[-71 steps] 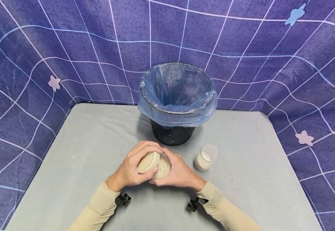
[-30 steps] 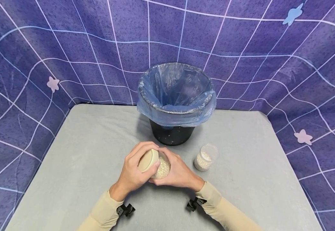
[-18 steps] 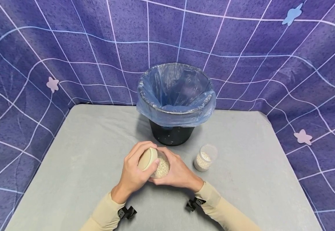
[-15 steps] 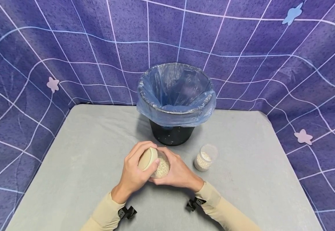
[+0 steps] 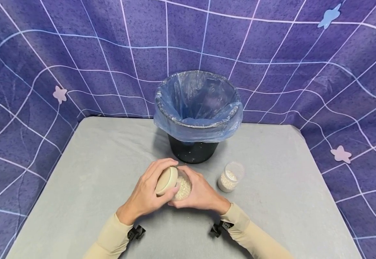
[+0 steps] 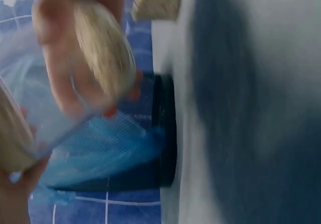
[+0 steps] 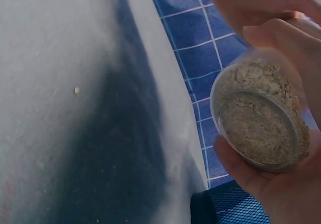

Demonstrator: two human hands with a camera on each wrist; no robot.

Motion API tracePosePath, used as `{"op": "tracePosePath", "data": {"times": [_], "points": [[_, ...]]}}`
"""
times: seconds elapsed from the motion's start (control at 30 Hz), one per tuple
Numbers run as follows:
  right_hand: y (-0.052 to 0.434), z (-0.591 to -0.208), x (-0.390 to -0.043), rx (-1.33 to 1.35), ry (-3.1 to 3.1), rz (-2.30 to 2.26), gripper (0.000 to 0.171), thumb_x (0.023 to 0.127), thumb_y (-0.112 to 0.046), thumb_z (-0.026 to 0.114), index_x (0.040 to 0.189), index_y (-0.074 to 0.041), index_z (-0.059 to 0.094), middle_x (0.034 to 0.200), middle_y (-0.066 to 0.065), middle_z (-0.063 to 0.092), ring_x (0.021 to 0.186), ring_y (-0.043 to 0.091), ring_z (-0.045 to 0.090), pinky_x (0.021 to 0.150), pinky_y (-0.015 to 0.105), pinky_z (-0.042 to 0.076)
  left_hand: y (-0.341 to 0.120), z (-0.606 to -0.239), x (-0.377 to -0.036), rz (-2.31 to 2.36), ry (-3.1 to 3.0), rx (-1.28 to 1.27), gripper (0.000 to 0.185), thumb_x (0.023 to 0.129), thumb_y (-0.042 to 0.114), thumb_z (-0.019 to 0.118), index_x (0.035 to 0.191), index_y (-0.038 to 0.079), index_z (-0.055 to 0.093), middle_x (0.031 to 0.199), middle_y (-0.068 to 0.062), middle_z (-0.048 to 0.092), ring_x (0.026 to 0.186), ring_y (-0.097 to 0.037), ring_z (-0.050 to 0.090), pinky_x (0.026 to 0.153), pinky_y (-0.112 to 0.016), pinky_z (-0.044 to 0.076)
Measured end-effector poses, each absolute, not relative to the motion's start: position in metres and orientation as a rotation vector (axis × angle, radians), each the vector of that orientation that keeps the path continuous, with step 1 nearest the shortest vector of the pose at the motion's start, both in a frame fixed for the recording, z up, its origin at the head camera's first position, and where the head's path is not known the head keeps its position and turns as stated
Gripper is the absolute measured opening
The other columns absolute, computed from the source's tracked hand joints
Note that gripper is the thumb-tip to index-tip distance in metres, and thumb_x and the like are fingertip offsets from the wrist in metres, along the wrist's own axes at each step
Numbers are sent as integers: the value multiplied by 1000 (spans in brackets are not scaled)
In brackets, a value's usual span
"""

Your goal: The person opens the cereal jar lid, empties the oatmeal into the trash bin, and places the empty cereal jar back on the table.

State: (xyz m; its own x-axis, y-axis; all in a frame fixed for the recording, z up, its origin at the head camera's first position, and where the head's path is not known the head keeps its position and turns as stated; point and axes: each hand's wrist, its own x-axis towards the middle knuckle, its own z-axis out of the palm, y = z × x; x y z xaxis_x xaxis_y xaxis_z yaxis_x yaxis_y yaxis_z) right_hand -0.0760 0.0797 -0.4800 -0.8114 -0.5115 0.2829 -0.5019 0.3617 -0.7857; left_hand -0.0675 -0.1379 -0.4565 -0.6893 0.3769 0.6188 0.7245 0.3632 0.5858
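Note:
Between both hands a clear plastic jar point(image 5: 184, 190) of rolled oats is tilted, its pale cream lid point(image 5: 166, 180) facing up and left. My left hand point(image 5: 142, 196) grips the lid, fingers over the far side and thumb at the near side. My right hand point(image 5: 204, 194) wraps round the jar's lower body. In the right wrist view, the oats point(image 7: 258, 113) show through the round base. The blurred left wrist view has the lid point(image 6: 12, 133) at left and the oat-filled end point(image 6: 105, 53) in the right hand's fingers.
A smaller clear cup point(image 5: 230, 178), partly filled with oats, stands to the right on the grey cloth-covered table point(image 5: 278, 201). Behind the hands is a black bin point(image 5: 192, 149) lined with a blue bag point(image 5: 200, 133). One loose flake point(image 7: 76, 90) lies on the table.
My left wrist swings left and the hand turns with the lid, after having swung right earlier. The right hand and jar shift only slightly; the cup and bin stay put.

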Motion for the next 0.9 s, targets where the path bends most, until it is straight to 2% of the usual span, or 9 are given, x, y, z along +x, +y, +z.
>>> {"op": "tracePosePath", "data": {"times": [0.17,0.3,0.53,0.7,0.9], "points": [[83,-477,-74,-938,2491,-1494,95,67,-45,101,148,-28,54,125,-9,69,110,9,66,95,31,57,-143,-456,-73,-1275,-2177,-1157,61,88,27,79,143,8,62,143,-9,62,132,-29,57,118,-32,40],[83,-476,-73,-947,2445,-1486,93,69,-48,100,147,-30,53,124,-9,69,110,9,66,95,31,57,-143,-457,-75,-1312,-2102,-1202,58,85,21,80,138,4,65,137,-12,65,127,-30,60,115,-30,42],[81,-475,-73,-926,2437,-1481,83,69,-47,100,137,-30,56,116,-10,69,104,9,66,90,29,58,-139,-460,-75,-1339,-2048,-1169,49,89,23,78,132,2,67,130,-13,67,120,-29,62,110,-27,44],[80,-476,-73,-938,2463,-1476,86,70,-46,100,141,-29,55,118,-10,69,105,8,66,91,29,58,-137,-460,-74,-1357,-2034,-1122,50,84,17,78,130,2,68,128,-13,68,118,-30,62,109,-27,45],[79,-477,-73,-950,2495,-1493,92,69,-44,100,147,-26,54,122,-8,69,108,9,67,93,31,58,-133,-460,-68,-1397,-2061,-998,49,83,13,79,130,4,69,128,-10,68,120,-28,62,109,-28,44]]}}
